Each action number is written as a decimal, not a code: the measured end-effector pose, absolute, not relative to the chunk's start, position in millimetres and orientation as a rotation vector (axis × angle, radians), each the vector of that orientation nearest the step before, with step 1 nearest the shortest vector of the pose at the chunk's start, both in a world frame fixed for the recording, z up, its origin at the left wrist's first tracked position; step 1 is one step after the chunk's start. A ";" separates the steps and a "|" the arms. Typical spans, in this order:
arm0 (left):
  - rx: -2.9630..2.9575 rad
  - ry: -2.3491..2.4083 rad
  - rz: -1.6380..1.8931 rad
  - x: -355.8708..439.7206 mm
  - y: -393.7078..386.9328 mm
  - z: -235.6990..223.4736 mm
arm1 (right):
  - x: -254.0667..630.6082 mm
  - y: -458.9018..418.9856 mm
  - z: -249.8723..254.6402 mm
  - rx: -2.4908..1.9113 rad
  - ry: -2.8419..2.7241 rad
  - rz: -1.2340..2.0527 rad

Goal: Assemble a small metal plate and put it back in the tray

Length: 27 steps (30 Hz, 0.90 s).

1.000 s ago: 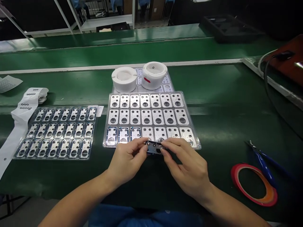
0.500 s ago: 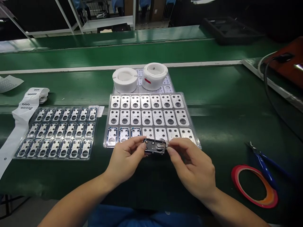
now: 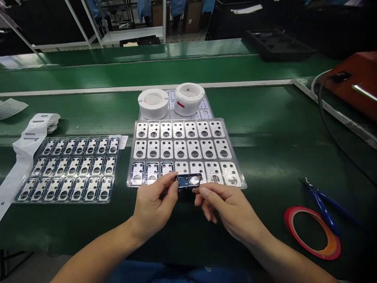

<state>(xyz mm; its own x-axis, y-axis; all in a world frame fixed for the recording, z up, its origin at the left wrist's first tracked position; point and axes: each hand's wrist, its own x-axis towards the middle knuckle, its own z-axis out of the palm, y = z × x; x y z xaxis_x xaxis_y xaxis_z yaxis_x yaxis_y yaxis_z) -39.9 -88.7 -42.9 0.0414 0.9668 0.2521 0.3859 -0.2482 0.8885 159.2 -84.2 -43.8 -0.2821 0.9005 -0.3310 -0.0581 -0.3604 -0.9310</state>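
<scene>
My left hand [image 3: 157,202] pinches the left end of a small rectangular plate [image 3: 185,182] between thumb and fingers. The plate is dark blue with small holes and a large round opening, and is held tilted above the front edge of a clear tray [image 3: 244,181]. At the plate's lower right corner, the thumb and index finger of my right hand [image 3: 225,202] are pressed together; whatever lies between them is too small to make out. Silvery plates fill the tray in rows, several with dark blue borders at front left. A second tray [image 3: 111,196] of blue-bordered plates lies left.
Two white label rolls [image 3: 153,104] [image 3: 189,99] stand on another tray behind. A printed label strip [image 3: 22,157] runs along the left. Blue-handled cutters [image 3: 324,206] and a red-orange tape ring [image 3: 290,224] lie right. A black cable [image 3: 324,106] hangs near an orange-red box [image 3: 353,86].
The plate has turned from its silvery ridged face to a dark blue look. My right hand has shifted left and lower, to the plate's lower corner. The camera view has moved slightly.
</scene>
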 end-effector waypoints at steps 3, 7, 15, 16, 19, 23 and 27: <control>1.928 1.396 1.227 -39.8 -88.2 -41.2 | 159.0 -84.1 -43.2 -1.231 -1.138 1.722; 2.059 1.395 1.248 -36.8 -85.6 -37.3 | 158.1 -85.1 -40.2 -1.292 -1.360 1.460; 1.831 1.398 1.209 -36.0 -85.8 -46.8 | 151.9 -90.6 -41.4 -0.953 -1.886 0.532; 1.784 1.400 1.204 -36.0 -86.0 -47.9 | 152.0 -91.3 -43.1 -0.932 -1.921 0.464; 1.688 1.407 1.191 -35.7 -86.6 -50.0 | 152.3 -93.4 -46.5 -0.892 -1.980 0.316; 1.643 1.385 1.175 -35.0 -87.6 -51.5 | 151.1 -96.8 -46.2 -0.873 -1.935 0.367; 1.716 1.386 1.211 -33.1 -87.5 -49.9 | 148.4 -101.1 -43.9 -0.929 -1.815 0.418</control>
